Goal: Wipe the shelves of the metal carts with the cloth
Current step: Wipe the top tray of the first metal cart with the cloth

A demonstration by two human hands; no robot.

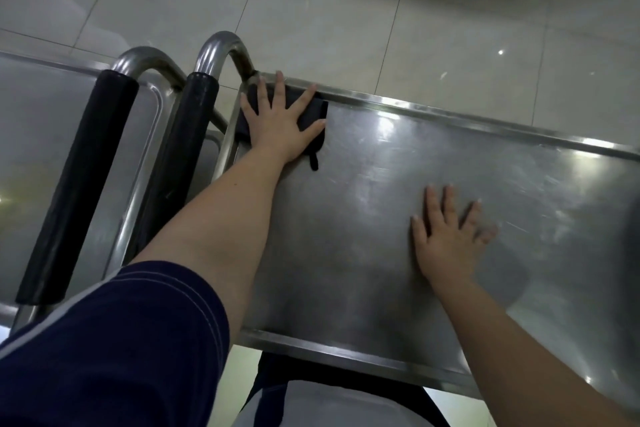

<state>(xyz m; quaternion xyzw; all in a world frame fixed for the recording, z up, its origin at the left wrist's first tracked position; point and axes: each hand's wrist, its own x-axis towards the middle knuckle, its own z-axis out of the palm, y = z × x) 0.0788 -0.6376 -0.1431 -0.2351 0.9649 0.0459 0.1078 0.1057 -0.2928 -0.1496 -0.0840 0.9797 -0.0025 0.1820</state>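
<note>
Cloth (317, 111) is dark and folded, sitting up at the 11 o'clock corner of the cart's top shelf (381, 180), tight against the rim. Left hand (277, 123) presses it down, grip spread wide. Right hand (446, 236) lies flat on bare steel around 4 o'clock, grip spread too. Second cart (45, 135) is at 9 o'clock.

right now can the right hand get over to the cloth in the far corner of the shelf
Probably yes: nothing stands on the shelf between the right hand and the cloth. But the left hand lies spread on top of it, leaving only its right edge free to take.
</note>
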